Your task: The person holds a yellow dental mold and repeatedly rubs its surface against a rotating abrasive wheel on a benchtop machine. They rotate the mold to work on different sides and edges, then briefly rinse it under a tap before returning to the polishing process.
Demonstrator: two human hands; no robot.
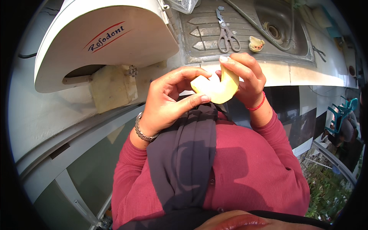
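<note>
A pale yellow, horseshoe-shaped plaster cast [224, 91] is held up in front of my chest, over the counter's front edge. My left hand [166, 94] pinches its left end between thumb and fingers. Around its right arm my right hand [247, 74] is closed, with the thumb near the top tip. Strong sunlight washes out the cast's inner face, so its detail cannot be made out. Beyond my right hand, on the ribbed metal drainboard [211, 28], lie grey-handled scissors [226, 38] and a small cream piece with red spots [256, 44].
At my left stands a large white machine [115, 38] with a low slot and a stained yellowish ledge [113, 88]. A thin dark rod [201, 38] lies by the scissors. A hose [251, 23] crosses toward the sink basin [283, 15]. A teal chair [341, 113] stands far right.
</note>
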